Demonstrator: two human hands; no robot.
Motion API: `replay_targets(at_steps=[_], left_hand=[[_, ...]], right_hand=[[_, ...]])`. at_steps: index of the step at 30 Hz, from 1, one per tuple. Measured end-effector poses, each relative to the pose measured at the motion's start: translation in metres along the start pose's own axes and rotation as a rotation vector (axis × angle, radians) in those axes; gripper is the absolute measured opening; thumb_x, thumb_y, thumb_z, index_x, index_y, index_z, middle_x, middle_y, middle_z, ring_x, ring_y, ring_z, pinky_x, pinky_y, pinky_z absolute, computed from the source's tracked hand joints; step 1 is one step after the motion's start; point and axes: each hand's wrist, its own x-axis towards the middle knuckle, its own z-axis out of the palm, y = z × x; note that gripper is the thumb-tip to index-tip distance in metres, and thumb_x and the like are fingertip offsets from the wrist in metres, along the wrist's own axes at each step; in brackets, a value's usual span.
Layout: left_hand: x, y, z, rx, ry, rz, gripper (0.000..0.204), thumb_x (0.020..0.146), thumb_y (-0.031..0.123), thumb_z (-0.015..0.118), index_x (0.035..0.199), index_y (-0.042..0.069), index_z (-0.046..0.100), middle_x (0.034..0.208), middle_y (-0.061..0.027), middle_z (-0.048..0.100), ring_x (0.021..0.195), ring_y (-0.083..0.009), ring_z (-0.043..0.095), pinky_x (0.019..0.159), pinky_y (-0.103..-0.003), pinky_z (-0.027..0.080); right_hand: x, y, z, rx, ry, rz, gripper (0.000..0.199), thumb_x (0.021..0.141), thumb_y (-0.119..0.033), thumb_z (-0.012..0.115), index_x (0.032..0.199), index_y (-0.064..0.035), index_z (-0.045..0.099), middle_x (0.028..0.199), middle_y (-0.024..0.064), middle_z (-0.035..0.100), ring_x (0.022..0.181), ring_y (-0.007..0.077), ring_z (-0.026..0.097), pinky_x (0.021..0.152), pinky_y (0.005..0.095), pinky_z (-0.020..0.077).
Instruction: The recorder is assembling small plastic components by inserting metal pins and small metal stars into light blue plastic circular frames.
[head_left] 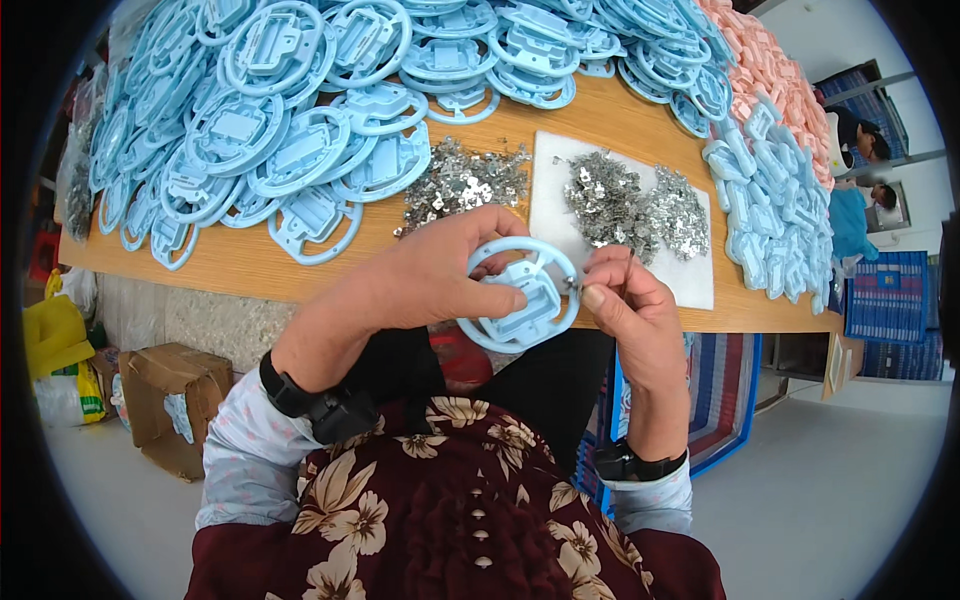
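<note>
Both hands are up in front of the body, right at the near edge of the wooden tabletop [250, 275]. The left hand [430, 275] comes in from the lower left, forearm angled up and across, wrist bent, fingers curled over the top of a pale blue plastic ring part [522, 295] and thumb pressed on its face: a firm grasp, closed around the rim. The ring sits between the two hands, tilted toward the camera, with a squarish block at its centre.

The right hand [630, 310] rises from the lower right, forearm nearly upright, fingers bunched together in a pinch at the ring's right edge. Something small and metallic [572, 287] seems to be caught at the fingertips there, but it is too tiny to make out clearly. Each wrist wears a dark band.

Behind the hands, a heap of small silvery metal clips [465, 185] lies on the wood, and a second heap [630, 205] sits on a white sheet [690, 285]. A great pile of matching blue ring parts [290, 110] covers the far left, with smaller blue pieces [775, 210] stacked at the right and pink ones [775, 70] beyond.
</note>
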Motion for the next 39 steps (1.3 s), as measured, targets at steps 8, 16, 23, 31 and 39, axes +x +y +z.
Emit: replay_targets(at_steps=[8, 16, 23, 31, 39], left_hand=[[0.019, -0.022, 0.027, -0.152, 0.237, -0.032, 0.049, 0.089, 0.012, 0.074, 0.132, 0.002, 0.053, 0.110, -0.0029, 0.062, 0.098, -0.0084, 0.058, 0.085, -0.025, 0.051], [0.023, -0.023, 0.029, -0.135, 0.248, -0.053, 0.052, 0.088, 0.019, 0.075, 0.132, 0.000, 0.054, 0.109, -0.0024, 0.062, 0.096, -0.0071, 0.055, 0.085, -0.025, 0.049], [0.024, -0.018, 0.029, -0.112, 0.235, -0.057, 0.053, 0.089, 0.021, 0.075, 0.132, -0.001, 0.054, 0.109, -0.0027, 0.062, 0.096, -0.0074, 0.056, 0.086, -0.025, 0.049], [0.025, -0.019, 0.032, -0.037, 0.267, -0.062, 0.049, 0.090, 0.019, 0.071, 0.131, -0.001, 0.054, 0.109, -0.0050, 0.065, 0.095, -0.0096, 0.058, 0.086, -0.026, 0.050], [0.021, -0.015, 0.032, 0.072, 0.291, -0.040, 0.050, 0.089, 0.022, 0.071, 0.130, -0.001, 0.055, 0.109, -0.0055, 0.065, 0.097, -0.0100, 0.058, 0.088, -0.028, 0.049]], right_hand=[[0.013, 0.028, -0.001, -0.237, 0.113, -0.083, 0.008, 0.092, -0.005, 0.070, 0.097, 0.0014, 0.069, 0.087, -0.0014, 0.057, 0.080, 0.0061, 0.052, 0.074, 0.0217, 0.0435], [0.017, 0.034, -0.001, -0.369, 0.153, -0.133, 0.008, 0.092, -0.004, 0.070, 0.096, 0.0020, 0.068, 0.085, 0.0011, 0.061, 0.073, 0.0068, 0.052, 0.066, 0.0221, 0.0444], [0.016, 0.032, -0.001, -0.515, 0.147, -0.157, 0.008, 0.090, -0.004, 0.070, 0.096, -0.0003, 0.068, 0.083, 0.0042, 0.063, 0.070, 0.0101, 0.056, 0.064, 0.0246, 0.0460], [0.014, 0.019, 0.007, -0.819, 0.155, -0.241, 0.009, 0.088, -0.005, 0.070, 0.094, -0.0012, 0.066, 0.084, 0.0140, 0.065, 0.073, 0.0263, 0.065, 0.066, 0.0341, 0.0510], [0.006, 0.015, -0.002, -0.880, 0.130, -0.345, 0.020, 0.094, -0.007, 0.064, 0.114, -0.0057, 0.065, 0.090, 0.0173, 0.067, 0.079, 0.0347, 0.067, 0.069, 0.0385, 0.0526]])
